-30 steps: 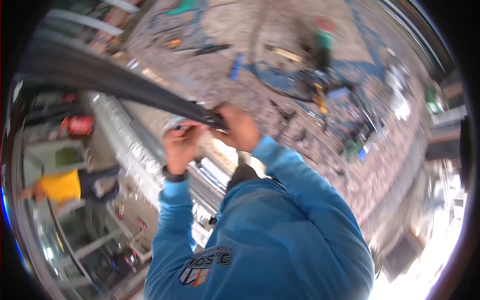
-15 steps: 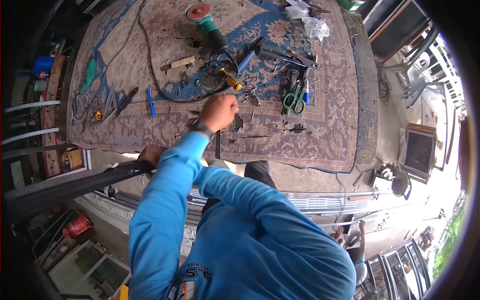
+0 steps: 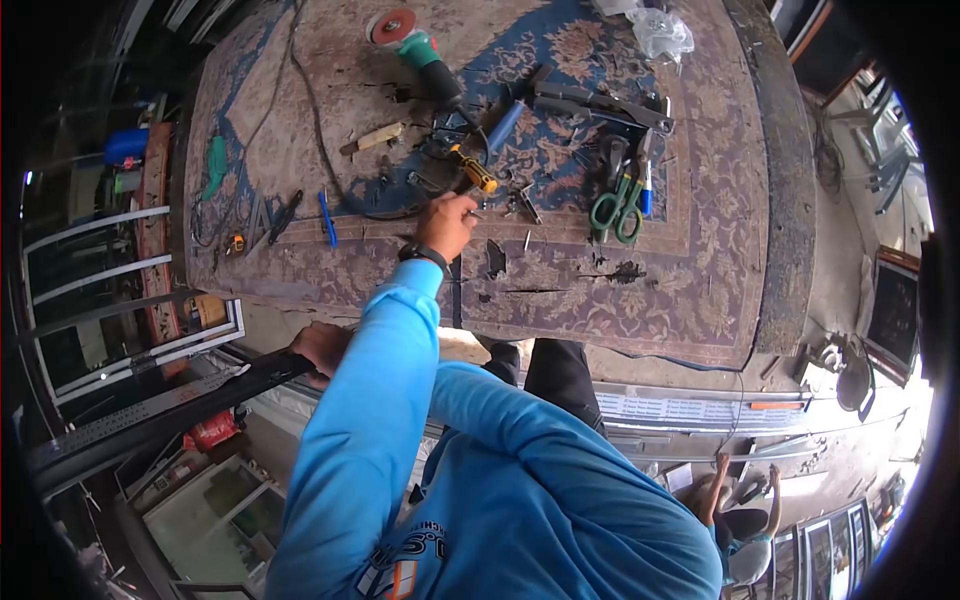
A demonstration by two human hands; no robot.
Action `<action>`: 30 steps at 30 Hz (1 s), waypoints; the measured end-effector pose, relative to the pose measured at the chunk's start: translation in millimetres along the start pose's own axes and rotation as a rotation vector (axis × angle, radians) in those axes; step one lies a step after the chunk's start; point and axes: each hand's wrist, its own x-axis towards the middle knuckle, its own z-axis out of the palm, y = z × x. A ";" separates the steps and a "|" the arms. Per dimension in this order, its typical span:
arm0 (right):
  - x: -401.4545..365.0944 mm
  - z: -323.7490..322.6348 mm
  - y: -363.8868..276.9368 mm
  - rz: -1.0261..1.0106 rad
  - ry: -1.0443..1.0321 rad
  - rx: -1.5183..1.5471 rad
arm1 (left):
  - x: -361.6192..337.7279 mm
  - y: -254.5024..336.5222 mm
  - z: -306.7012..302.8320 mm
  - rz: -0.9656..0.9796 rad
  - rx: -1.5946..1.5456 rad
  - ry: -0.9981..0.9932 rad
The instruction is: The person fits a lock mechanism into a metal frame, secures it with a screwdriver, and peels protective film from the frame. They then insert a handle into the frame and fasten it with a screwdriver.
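My left hand [image 3: 446,226], with a dark band on the wrist, is closed low over the patterned carpet [image 3: 640,300] on the table. Its curled fingertips are among small metal bits, and whatever they pinch cannot be made out. Just beyond them lies a yellow-and-black screwdriver handle [image 3: 474,169]. Crossed beneath my left arm, my right hand [image 3: 322,347] is closed round the end of a long black aluminum profile [image 3: 190,405] that runs off to the left. Printed lettering shows on the profile.
An angle grinder [image 3: 430,72] with its cord, a wooden stick [image 3: 378,138], green-handled snips [image 3: 617,210], a blue marker [image 3: 647,190] and a blue pen [image 3: 328,220] lie on the carpet. Glazed frames [image 3: 215,520] stand lower left. Another person [image 3: 745,545] works lower right.
My left hand has gone from a fist above the carpet to fingers reaching down at the small metal bits. The view has shifted, and more of the black profile shows.
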 end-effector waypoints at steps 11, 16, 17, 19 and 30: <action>10.7 -5.1 -21.8 0.072 -0.117 -0.170 | -143.1 172.3 -166.7 0.317 -0.433 0.254; 19.2 -18.6 -27.1 0.014 -0.242 -0.194 | -312.0 102.6 -228.5 -0.044 -0.510 0.774; 19.9 -14.7 -26.9 -0.032 -0.222 -0.181 | -327.2 84.1 -226.8 -0.117 -0.583 0.830; 17.5 -9.0 -29.2 0.056 -0.214 -0.194 | -332.9 54.1 -219.2 -0.158 -0.645 0.924; 21.5 -2.3 -46.6 0.032 -0.164 -0.263 | -311.7 16.5 -235.5 0.043 -0.296 0.976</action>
